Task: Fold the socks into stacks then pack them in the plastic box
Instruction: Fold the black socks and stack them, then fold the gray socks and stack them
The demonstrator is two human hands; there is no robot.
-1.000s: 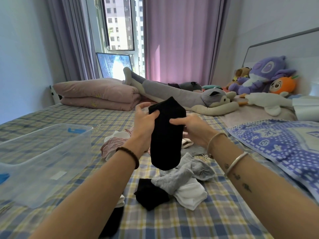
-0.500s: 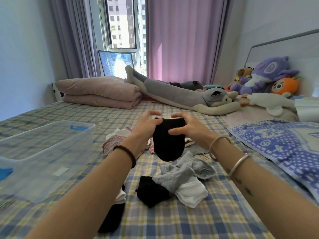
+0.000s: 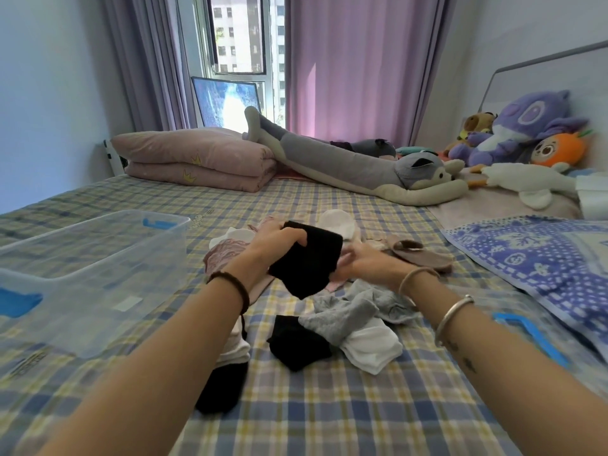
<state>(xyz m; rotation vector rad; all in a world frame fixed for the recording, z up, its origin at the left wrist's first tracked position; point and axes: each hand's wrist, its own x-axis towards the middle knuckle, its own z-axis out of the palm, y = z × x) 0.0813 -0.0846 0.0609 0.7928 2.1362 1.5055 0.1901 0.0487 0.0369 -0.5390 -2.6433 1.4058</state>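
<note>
Left hand (image 3: 276,240) grips a folded black sock (image 3: 307,261) above the sock pile (image 3: 355,320); right hand (image 3: 362,263) pinches its right edge. The clear box (image 3: 108,258) sits left on the plaid bed (image 3: 329,406). Plush toys (image 3: 526,133) and purple curtains (image 3: 348,60) lie far.

Black sock (image 3: 307,261), plaid bedsheet (image 3: 329,406), purple curtain (image 3: 355,67), clear box (image 3: 98,274)

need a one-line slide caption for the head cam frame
Both hands, left hand and right hand, fold a black sock above a sock pile on the plaid bed, clear plastic box waiting at left.
</note>
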